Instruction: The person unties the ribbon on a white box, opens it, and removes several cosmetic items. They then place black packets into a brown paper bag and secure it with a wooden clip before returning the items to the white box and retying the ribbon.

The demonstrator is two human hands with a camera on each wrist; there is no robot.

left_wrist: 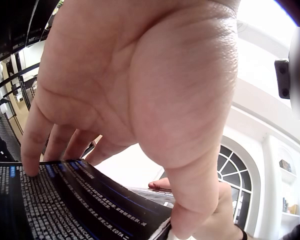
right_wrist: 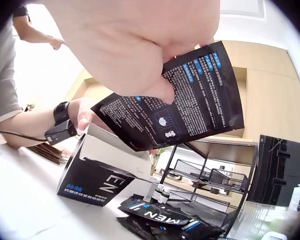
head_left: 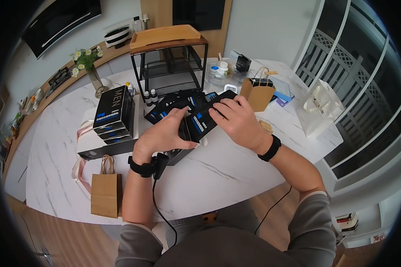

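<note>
My left hand (head_left: 161,130) grips an open-topped black box (right_wrist: 95,175), thumb on one side and fingers on the other. White inner walls and "EN" lettering show on the box in the right wrist view; its printed side (left_wrist: 95,205) fills the lower left wrist view. Over the box opening, my right hand (head_left: 239,119) pinches a flat black packet (right_wrist: 197,97) with blue labels and white print. Several similar black packets (right_wrist: 157,215) marked "MEN" lie in a loose pile behind the box.
Stacked black boxes (head_left: 113,109) stand at left, above a brown paper bag (head_left: 106,195). A black wire rack (head_left: 169,69) with a wooden tray (head_left: 167,36) rises behind the packets. Small bottles (head_left: 150,97) stand beside it. At right are another kraft bag (head_left: 256,95) and a white bag (head_left: 318,109).
</note>
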